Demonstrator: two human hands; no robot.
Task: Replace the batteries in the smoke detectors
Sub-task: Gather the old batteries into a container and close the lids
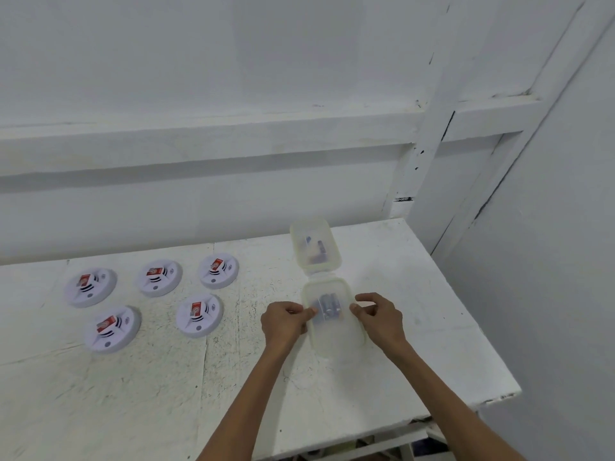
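The left hand (284,322) is curled, and the left rim of the near container (332,344), a translucent plastic box with rounded corners, is pinched between its thumb and fingertips. The opposite rim is pinched in the same way by the right hand (377,316), so the box is gripped from both sides on the white table (233,377). Several batteries (327,309) are seen through the plastic, lying close together in the far half of the box, between the 2 hands. Whether a lid is on the box cannot be told. A second container (299,234) of the same kind is set just beyond it, end to end, with small dark items inside. Well to the left, 5 round white smoke detectors (166,284) are laid out in 2 rows, 3 behind and 2 in front, each topped by a red-and-white block (154,272).
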